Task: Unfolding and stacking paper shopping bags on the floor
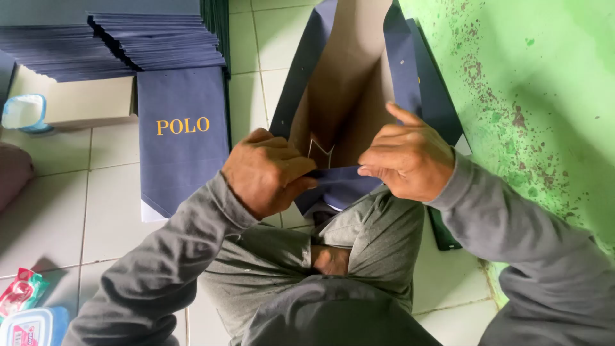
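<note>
Navy paper is pinched at the near folded edge of an unfolded paper bag blank [349,83], which lies across the lap and runs away over the tiled floor [109,211] towards the top of the view. The left hand [268,172] is closed into a loose fist, with thumb and fingers pressed together on the left end of the folded strip. The right hand [407,160] is curled over the right end of the same strip, its fingertips pressed down on the fold and its thumb raised. Between the two hands the brown inner face of the blank is seen, flanked by its navy side flaps.

Grey sleeves and grey trousers are seen below the hands. Just left of the left hand a flat navy bag [182,150] with yellow lettering is laid on the tiles, and behind it fanned stacks of navy sheets [115,41] are piled. At the far left a small pale blue tub [24,112] is set. In the lower left corner a red and green packet [20,291] and a blue-lidded box [32,327] are found. Along the right side a green, flaking wall [532,83] is seen.
</note>
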